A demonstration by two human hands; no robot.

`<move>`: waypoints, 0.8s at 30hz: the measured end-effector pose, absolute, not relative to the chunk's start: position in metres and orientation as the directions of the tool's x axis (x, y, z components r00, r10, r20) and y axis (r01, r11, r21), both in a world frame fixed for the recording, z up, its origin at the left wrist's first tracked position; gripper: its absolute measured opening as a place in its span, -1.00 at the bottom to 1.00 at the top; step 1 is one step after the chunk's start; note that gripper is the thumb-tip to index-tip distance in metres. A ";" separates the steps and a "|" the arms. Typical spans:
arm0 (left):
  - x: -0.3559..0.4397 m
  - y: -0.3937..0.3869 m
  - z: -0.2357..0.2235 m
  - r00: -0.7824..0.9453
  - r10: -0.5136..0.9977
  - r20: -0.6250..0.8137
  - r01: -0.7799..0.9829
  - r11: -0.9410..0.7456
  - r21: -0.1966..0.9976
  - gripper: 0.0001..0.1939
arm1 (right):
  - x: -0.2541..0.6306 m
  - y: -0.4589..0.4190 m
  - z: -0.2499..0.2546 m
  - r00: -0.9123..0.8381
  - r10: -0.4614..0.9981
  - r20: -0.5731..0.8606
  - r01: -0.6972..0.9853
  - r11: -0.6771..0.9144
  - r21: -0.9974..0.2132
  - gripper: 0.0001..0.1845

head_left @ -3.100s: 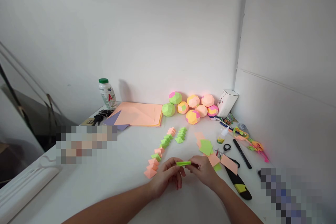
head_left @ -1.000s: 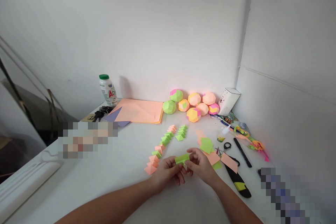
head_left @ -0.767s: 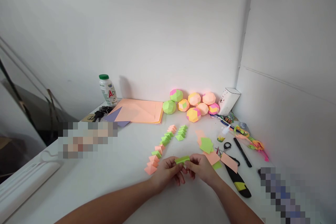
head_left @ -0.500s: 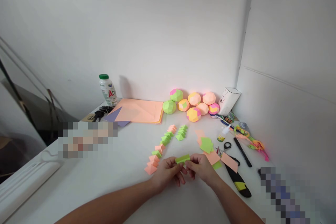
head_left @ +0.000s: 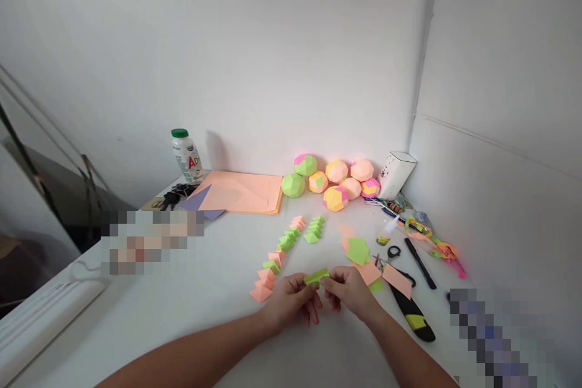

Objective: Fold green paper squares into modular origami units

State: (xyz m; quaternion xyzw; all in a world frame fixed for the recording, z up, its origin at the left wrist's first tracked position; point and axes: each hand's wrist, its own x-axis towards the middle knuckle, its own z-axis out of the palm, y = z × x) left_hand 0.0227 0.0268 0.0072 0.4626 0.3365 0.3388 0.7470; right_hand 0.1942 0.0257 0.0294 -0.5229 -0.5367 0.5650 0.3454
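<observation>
A small folded piece of green paper (head_left: 317, 276) is pinched between both hands, a little above the white table. My left hand (head_left: 291, 298) grips its left end between thumb and fingers. At its right end, my right hand (head_left: 348, 291) holds the edge the same way. Beyond my left hand runs a row of folded peach paper pieces (head_left: 265, 279) and green ones (head_left: 288, 239), with a shorter green row (head_left: 313, 229) beside it. Flat green paper shapes (head_left: 357, 251) and peach ones (head_left: 368, 276) lie next to my right hand.
Several faceted paper balls (head_left: 335, 198) sit against the wall. To their left are peach sheets (head_left: 240, 191) and a white bottle (head_left: 187, 156). On the right lie scissors (head_left: 393, 252), a glue bottle (head_left: 386, 233), a black pen (head_left: 420, 264) and a black-and-yellow cutter (head_left: 416, 320).
The green paper, earlier seen as a narrow strip edge-on, now shows a wider face toward me. My right hand shifted its grip along the paper; over the last half second little moves.
</observation>
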 end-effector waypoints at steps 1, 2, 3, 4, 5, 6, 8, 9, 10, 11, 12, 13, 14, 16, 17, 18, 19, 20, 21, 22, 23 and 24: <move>0.023 0.027 0.007 0.543 0.818 -0.190 -0.194 0.342 0.919 -0.63 | 0.194 0.026 0.030 -0.213 0.952 -0.220 0.176 -0.184 -0.967 -0.58; 0.023 0.027 0.007 0.541 0.819 -0.192 -0.193 0.343 0.919 -0.63 | 0.194 0.026 0.031 -0.211 0.952 -0.220 0.178 -0.184 -0.967 -0.58; 0.023 0.027 0.007 0.540 0.819 -0.194 -0.193 0.344 0.919 -0.63 | 0.194 0.026 0.031 -0.209 0.953 -0.221 0.179 -0.185 -0.966 -0.58; 0.023 0.027 0.008 0.540 0.819 -0.195 -0.193 0.346 0.918 -0.62 | 0.193 0.026 0.031 -0.208 0.953 -0.221 0.179 -0.185 -0.966 -0.58; 0.023 0.027 0.009 0.541 0.818 -0.197 -0.193 0.349 0.917 -0.62 | 0.193 0.026 0.031 -0.206 0.954 -0.220 0.179 -0.184 -0.966 -0.57; 0.023 0.027 0.009 0.542 0.817 -0.197 -0.194 0.350 0.917 -0.61 | 0.193 0.026 0.032 -0.204 0.954 -0.219 0.179 -0.183 -0.967 -0.57; 0.022 0.027 0.011 0.549 0.814 -0.192 -0.197 0.349 0.916 -0.61 | 0.193 0.025 0.033 -0.197 0.957 -0.215 0.182 -0.180 -0.967 -0.57; 0.022 0.026 0.011 0.552 0.813 -0.187 -0.200 0.347 0.916 -0.61 | 0.192 0.025 0.033 -0.194 0.957 -0.214 0.185 -0.178 -0.967 -0.58; 0.022 0.026 0.011 0.553 0.812 -0.185 -0.202 0.346 0.916 -0.61 | 0.192 0.025 0.034 -0.192 0.958 -0.213 0.188 -0.177 -0.966 -0.58; 0.022 0.027 0.011 0.555 0.811 -0.183 -0.202 0.345 0.917 -0.62 | 0.192 0.025 0.035 -0.191 0.958 -0.213 0.192 -0.177 -0.965 -0.58; 0.022 0.027 0.011 0.557 0.810 -0.184 -0.200 0.345 0.917 -0.62 | 0.192 0.025 0.035 -0.189 0.958 -0.215 0.197 -0.178 -0.964 -0.58; 0.022 0.027 0.010 0.558 0.809 -0.186 -0.196 0.346 0.917 -0.62 | 0.192 0.025 0.036 -0.189 0.958 -0.218 0.201 -0.180 -0.963 -0.58; 0.022 0.027 0.010 0.558 0.808 -0.190 -0.189 0.347 0.919 -0.63 | 0.192 0.025 0.036 -0.188 0.957 -0.220 0.205 -0.181 -0.962 -0.58; 0.023 0.027 0.008 0.559 0.806 -0.196 -0.173 0.344 0.923 -0.64 | 0.192 0.025 0.036 -0.190 0.956 -0.223 0.211 -0.182 -0.960 -0.59; 0.023 0.027 0.008 0.560 0.804 -0.197 -0.164 0.341 0.926 -0.64 | 0.192 0.025 0.035 -0.193 0.955 -0.224 0.211 -0.182 -0.960 -0.59; 0.023 0.026 0.007 0.561 0.804 -0.198 -0.155 0.337 0.929 -0.65 | 0.193 0.025 0.035 -0.198 0.954 -0.223 0.210 -0.181 -0.961 -0.60; 0.023 0.026 0.007 0.561 0.804 -0.197 -0.147 0.331 0.932 -0.65 | 0.193 0.025 0.034 -0.203 0.954 -0.220 0.206 -0.178 -0.962 -0.60; 0.023 0.026 0.007 0.560 0.805 -0.195 -0.141 0.324 0.936 -0.65 | 0.193 0.025 0.033 -0.208 0.954 -0.215 0.201 -0.173 -0.964 -0.62; 0.023 0.025 0.007 0.561 0.806 -0.192 -0.134 0.317 0.939 -0.65 | 0.193 0.025 0.033 -0.215 0.954 -0.209 0.196 -0.168 -0.966 -0.63; 0.023 0.025 0.007 0.560 0.807 -0.188 -0.129 0.309 0.942 -0.65 | 0.193 0.024 0.033 -0.224 0.953 -0.205 0.195 -0.162 -0.967 -0.64; 0.023 0.025 0.007 0.558 0.809 -0.184 -0.125 0.301 0.945 -0.65 | 0.192 0.024 0.033 -0.234 0.950 -0.207 0.202 -0.161 -0.966 -0.66; 0.023 0.024 0.008 0.557 0.811 -0.178 -0.120 0.291 0.949 -0.65 | 0.192 0.024 0.033 -0.242 0.946 -0.215 0.214 -0.164 -0.963 -0.69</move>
